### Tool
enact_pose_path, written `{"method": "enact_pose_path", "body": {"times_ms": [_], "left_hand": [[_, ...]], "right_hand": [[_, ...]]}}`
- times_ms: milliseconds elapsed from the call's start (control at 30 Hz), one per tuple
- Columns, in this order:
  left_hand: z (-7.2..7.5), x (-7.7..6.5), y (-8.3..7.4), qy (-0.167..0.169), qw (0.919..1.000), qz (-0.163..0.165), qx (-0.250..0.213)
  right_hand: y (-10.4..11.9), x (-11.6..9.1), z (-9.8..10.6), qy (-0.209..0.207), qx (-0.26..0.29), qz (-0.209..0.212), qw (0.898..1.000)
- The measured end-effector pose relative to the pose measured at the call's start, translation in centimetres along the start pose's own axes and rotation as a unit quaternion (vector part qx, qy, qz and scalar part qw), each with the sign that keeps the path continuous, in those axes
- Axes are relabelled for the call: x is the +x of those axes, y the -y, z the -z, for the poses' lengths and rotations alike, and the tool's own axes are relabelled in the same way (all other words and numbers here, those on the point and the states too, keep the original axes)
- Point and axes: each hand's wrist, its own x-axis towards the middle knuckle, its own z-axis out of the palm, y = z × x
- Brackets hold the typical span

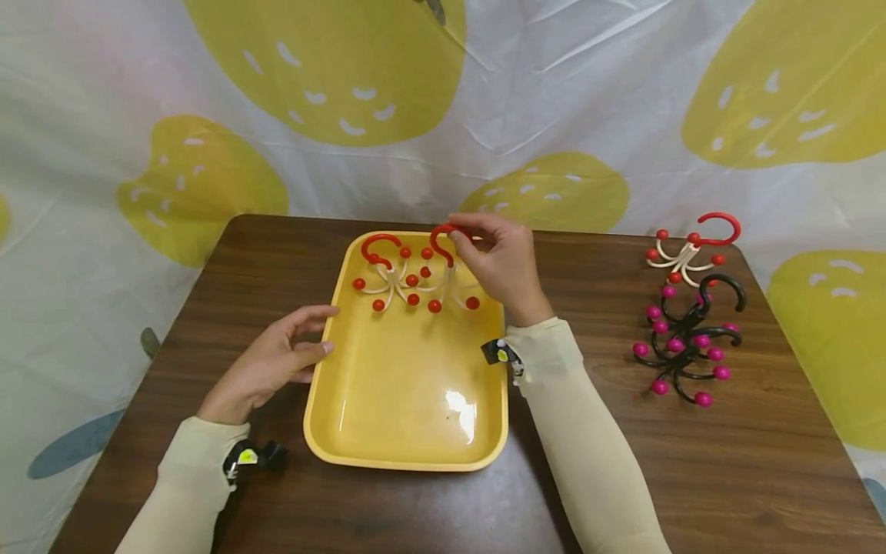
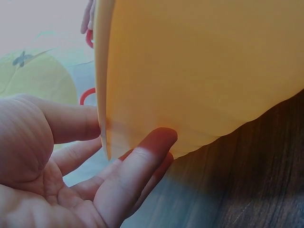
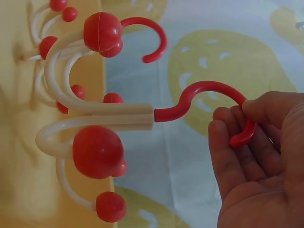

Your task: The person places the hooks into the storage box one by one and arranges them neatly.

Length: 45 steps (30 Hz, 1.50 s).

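My right hand point(image 1: 501, 258) pinches the red hook of a white multi-arm hanger point(image 3: 121, 116) between thumb and fingers. Red balls tip the hanger's curved arms, which are over the far end of a yellow tray point(image 1: 408, 465). Just left of it, a matching red-and-white hanger point(image 1: 391, 278) lies in the tray. At the tray's left side is my left hand point(image 1: 277, 362), its fingers mostly extended. In the left wrist view, the thumb meets the rim and other fingertips point(image 2: 164, 137) are by the outer wall; whether they press it, I cannot tell.
Toward the table's right side lie a third red-and-white hanger point(image 1: 685, 250) and two black hangers with pink balls, one nearer point(image 1: 681, 358) and one farther point(image 1: 695, 308), partly overlapping. A lemon-print cloth point(image 1: 408, 185) hangs behind the brown wooden table point(image 1: 588, 431).
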Motion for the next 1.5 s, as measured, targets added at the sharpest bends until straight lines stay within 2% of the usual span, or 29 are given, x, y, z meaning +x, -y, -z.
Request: {"method": "enact_pose_path", "body": {"times_ms": [133,633,1200,1500], "left_hand": [[0.0,0.0,0.1,0.003,1.0000,-0.001,-0.003],[0.0,0.2,0.0,-0.002,0.9999,0.004,0.010],[-0.2,0.0,-0.2,0.001,1.0000,0.008,0.001],[-0.2,0.0,-0.3,-0.001,0.9999,0.011,0.001]], "right_hand": [[-0.7,-0.1,-0.3,0.019,-0.007,-0.017,1.000],[-2.1,-0.1,-0.5,0.068,-0.028,-0.032,0.997],[-2.1,0.1,0.1,0.077,-0.081,-0.062,0.992],[-2.4,0.2,0.3,0.075,-0.077,-0.080,0.991]]}}
